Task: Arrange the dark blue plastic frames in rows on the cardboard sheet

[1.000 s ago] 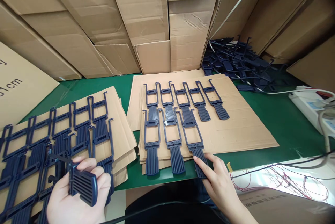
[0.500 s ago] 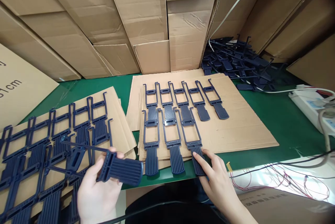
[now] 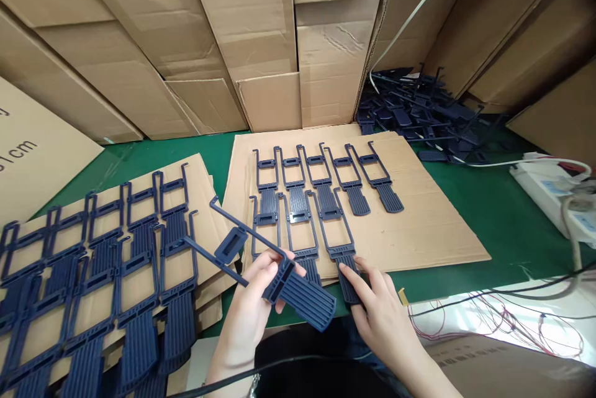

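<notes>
My left hand (image 3: 254, 298) is closed around a navy plastic bracket (image 3: 305, 300), gripping it where its ribbed plate meets the two-armed frame. The bracket is tilted in the air, with its hooked arms pointing up and left and the plate toward my right hand. My right hand (image 3: 379, 305) has its fingers on the ribbed plate of another bracket (image 3: 348, 280), at the right end of the near row on the cardboard. The held bracket partly covers the neighbouring brackets in that row. Behind them lies a far row of similar brackets (image 3: 358, 200).
At left, more brackets (image 3: 139, 342) lie overlapping in rows on a cardboard sheet (image 3: 205, 190). A jumbled pile of navy parts (image 3: 419, 106) sits at back right. Beside it are a white power strip (image 3: 549, 190) and cables. Tall cardboard boxes (image 3: 270, 31) wall off the back.
My left hand has moved right with its bracket, from above the left-hand rows to in front of the near middle row. My right hand remains on the end bracket, which has hardly moved.
</notes>
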A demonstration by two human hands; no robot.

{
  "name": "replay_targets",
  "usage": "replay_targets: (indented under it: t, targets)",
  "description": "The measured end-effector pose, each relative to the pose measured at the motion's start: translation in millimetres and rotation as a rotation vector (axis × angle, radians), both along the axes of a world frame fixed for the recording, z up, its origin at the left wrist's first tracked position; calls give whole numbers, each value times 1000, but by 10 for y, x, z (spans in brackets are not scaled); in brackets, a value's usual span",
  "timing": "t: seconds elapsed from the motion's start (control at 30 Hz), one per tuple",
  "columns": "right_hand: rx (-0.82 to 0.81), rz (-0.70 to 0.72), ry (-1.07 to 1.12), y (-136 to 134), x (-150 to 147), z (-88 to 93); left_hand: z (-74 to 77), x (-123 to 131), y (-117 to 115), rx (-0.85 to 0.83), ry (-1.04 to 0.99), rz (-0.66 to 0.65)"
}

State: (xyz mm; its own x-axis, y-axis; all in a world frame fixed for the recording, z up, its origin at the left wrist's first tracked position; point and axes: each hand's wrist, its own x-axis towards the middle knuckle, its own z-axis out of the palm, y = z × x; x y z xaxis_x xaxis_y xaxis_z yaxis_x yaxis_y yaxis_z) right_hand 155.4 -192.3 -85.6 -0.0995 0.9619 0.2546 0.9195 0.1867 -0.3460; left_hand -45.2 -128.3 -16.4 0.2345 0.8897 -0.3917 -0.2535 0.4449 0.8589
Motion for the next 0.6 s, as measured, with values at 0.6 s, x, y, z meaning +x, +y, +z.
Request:
replay_targets:
  t: [0.6]
  targets:
    - [144,-111,317,67,350,327,-16,303,66,55,48,-259]
